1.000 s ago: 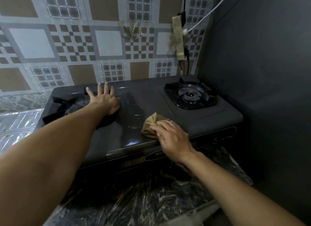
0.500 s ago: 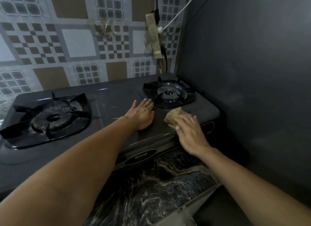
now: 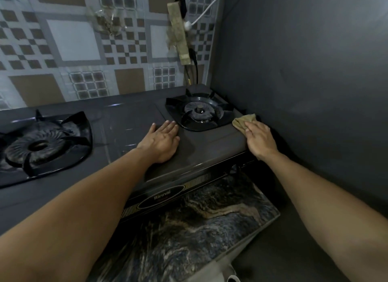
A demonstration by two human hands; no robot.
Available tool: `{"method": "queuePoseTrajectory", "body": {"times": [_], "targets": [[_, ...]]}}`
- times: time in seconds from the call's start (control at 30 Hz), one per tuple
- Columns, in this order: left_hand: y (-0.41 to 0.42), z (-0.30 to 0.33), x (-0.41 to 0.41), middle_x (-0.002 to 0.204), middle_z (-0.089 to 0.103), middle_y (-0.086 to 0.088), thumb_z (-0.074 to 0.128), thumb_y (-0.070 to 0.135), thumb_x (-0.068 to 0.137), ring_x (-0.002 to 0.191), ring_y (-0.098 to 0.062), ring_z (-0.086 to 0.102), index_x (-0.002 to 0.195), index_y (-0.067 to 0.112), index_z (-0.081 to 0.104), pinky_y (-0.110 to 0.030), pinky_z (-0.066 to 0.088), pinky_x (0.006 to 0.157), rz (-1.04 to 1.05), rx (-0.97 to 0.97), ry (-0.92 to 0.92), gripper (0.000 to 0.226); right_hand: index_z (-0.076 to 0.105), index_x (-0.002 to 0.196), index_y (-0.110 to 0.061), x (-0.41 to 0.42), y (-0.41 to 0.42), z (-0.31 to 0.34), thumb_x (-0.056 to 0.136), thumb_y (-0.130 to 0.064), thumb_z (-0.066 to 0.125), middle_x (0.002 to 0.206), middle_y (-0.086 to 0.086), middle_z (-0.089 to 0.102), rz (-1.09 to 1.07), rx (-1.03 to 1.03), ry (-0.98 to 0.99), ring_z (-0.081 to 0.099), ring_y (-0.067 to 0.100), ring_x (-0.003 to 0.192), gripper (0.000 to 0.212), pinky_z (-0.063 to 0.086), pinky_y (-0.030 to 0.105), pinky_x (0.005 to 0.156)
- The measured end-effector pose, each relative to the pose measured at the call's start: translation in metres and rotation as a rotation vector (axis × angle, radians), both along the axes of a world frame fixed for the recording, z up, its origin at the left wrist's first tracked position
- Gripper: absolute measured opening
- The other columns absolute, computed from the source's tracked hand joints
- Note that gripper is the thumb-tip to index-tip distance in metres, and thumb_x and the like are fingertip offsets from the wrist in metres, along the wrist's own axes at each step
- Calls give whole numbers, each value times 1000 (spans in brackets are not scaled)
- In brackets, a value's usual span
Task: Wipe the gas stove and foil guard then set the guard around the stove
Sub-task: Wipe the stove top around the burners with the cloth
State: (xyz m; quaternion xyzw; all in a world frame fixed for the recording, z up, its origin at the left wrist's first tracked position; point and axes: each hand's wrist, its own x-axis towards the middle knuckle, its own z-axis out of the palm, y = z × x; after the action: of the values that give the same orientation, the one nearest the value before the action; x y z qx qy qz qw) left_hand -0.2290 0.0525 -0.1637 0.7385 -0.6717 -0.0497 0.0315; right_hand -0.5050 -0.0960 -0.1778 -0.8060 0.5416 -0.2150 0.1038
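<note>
Presently: right hand (image 3: 259, 139), fingers flat, presses a tan cloth (image 3: 244, 122) on the stove (image 3: 130, 122) at its right edge. Just left of the cloth, the right burner (image 3: 199, 112); further left, left hand (image 3: 161, 141), palm down, flat and holding nothing. Foil guard: not in view. Risk: cloth slipping off the edge, beside the dark wall (image 3: 304, 61). Both arms extended.

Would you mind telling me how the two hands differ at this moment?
The left hand lies bare and flat on the stove beside the right burner; the right hand presses a cloth at the stove's right edge. Both have straight fingers.
</note>
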Motion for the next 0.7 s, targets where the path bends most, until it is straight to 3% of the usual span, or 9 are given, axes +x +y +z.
{"method": "queuePoseTrajectory", "body": {"times": [0.13,0.27,0.4,0.53,0.63,0.7], "targets": [[0,4,0,163,5,-2,21,35,105,150,-16,-2,155,14,13,-44,-4,121,5,31,59,55,54,133,-7,9,40,-12,98,-22,33,139,14,50,53,-148,-87,38,31,131,44,23,44,115],[5,17,7,162,13,-5,24,30,106,150,-19,2,153,11,22,-43,-4,121,61,-22,325,51,63,121,-6,49,101,-25,91,-24,33,127,13,59,196,-235,-154,46,31,125,46,20,48,115],[36,25,38,158,28,-8,26,30,105,149,-23,12,146,9,36,-46,3,121,121,-129,221,48,64,118,-9,101,162,-28,90,-23,38,120,10,61,346,-311,-155,51,29,119,41,22,42,113],[86,38,80,137,54,-11,30,29,103,138,-29,37,121,12,58,-52,23,112,251,-288,105,37,64,106,-10,143,214,-27,87,-21,48,110,10,62,489,-419,-160,54,31,106,27,35,44,103],[129,46,108,133,57,-11,30,29,103,131,-29,44,118,9,60,-49,26,109,355,-363,19,39,61,93,-15,175,250,-18,86,-26,46,99,7,60,555,-412,-73,53,29,97,21,40,42,95],[154,43,126,134,57,-11,28,32,101,130,-28,45,120,10,61,-48,27,109,424,-384,-20,45,63,96,-15,200,272,-13,85,-27,47,96,7,61,612,-418,8,54,28,92,23,41,40,89]]}}
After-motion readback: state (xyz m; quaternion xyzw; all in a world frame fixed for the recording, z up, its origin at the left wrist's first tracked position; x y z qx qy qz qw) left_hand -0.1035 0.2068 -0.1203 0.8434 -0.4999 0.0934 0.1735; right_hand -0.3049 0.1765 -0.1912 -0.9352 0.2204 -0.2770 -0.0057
